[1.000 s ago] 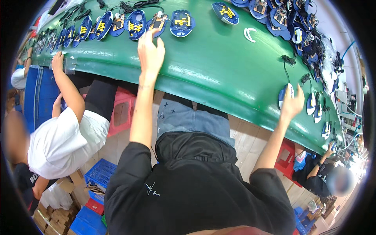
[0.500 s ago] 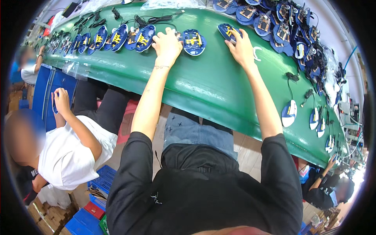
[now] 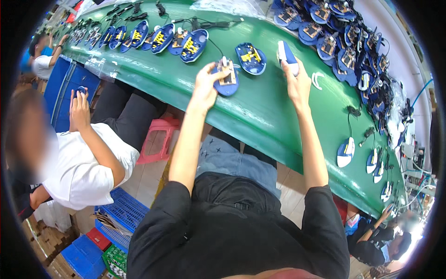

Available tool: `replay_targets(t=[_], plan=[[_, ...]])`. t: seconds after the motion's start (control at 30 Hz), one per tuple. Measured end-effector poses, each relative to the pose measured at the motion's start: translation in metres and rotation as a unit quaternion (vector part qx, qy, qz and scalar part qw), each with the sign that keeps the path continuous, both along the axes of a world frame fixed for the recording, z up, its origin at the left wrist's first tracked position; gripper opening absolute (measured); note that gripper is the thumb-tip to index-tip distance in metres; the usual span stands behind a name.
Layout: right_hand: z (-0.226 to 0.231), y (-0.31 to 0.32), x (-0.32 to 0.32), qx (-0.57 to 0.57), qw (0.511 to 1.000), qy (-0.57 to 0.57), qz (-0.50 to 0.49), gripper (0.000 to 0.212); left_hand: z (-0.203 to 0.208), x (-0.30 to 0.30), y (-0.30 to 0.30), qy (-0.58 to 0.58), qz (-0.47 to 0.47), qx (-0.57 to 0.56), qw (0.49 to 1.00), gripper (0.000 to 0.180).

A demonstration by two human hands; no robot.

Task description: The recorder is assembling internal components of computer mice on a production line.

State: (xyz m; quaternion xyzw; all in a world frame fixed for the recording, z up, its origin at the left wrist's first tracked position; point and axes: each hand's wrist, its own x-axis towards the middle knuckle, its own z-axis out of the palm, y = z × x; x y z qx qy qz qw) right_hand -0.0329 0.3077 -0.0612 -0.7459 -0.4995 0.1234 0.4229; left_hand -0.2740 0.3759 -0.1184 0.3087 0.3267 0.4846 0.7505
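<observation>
Head view: on the green desk (image 3: 260, 116), the left hand (image 3: 207, 85) clasps an open blue mouse base (image 3: 227, 78), the right hand (image 3: 297, 83) grips a blue-white mouse shell (image 3: 286, 54) just right, both long axes pointing away.

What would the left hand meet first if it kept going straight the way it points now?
Probably the open blue mouse base lying just beyond the one the left hand holds, though depth is unclear.

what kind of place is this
Likely an electronics assembly line: a long green conveyor belt carries rows of open blue computer-mouse bases, and a seated co-worker works alongside.
</observation>
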Motion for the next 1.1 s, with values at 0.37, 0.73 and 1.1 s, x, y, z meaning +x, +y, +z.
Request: replay_targets(t=[0.37, 0.73, 1.1], plan=[[0.004, 0.155, -0.039, 0.186, 0.956, -0.18, 0.137, 0.043, 0.018, -0.011, -0.031, -0.159, 0.001, -0.061, 0.985, 0.04], [0.003, 0.336, -0.015, -0.04, 0.91, -0.411, 0.018, 0.045, 0.022, -0.01, -0.022, -0.196, -0.043, -0.105, 0.974, 0.042], [0.009, 0.022, -0.034, -0.064, 0.938, -0.257, 0.223, 0.07, 0.013, -0.009, -0.021, -0.139, -0.056, -0.055, 0.987, 0.039]])
